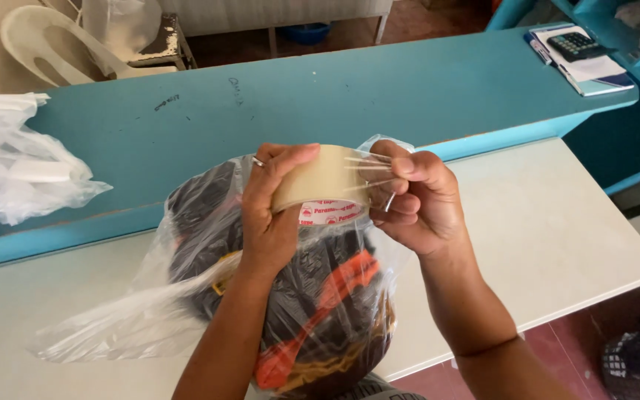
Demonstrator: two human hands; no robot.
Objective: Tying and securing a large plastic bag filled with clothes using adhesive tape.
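My left hand (270,215) grips a roll of tan packing tape (321,181) with a white and red inner core, held up above a clear plastic bag (187,244). My right hand (416,200) pinches at the roll's right side, where thin strands of tape stretch across to my fingertips. The bag lies on the white table (572,237) under both hands and holds a dark item with orange parts (335,292).
A teal counter (379,89) runs behind the table. White plastic bags (16,174) sit at its left end. A calculator (575,44) on papers lies at its right end. A white plastic chair (46,44) stands beyond.
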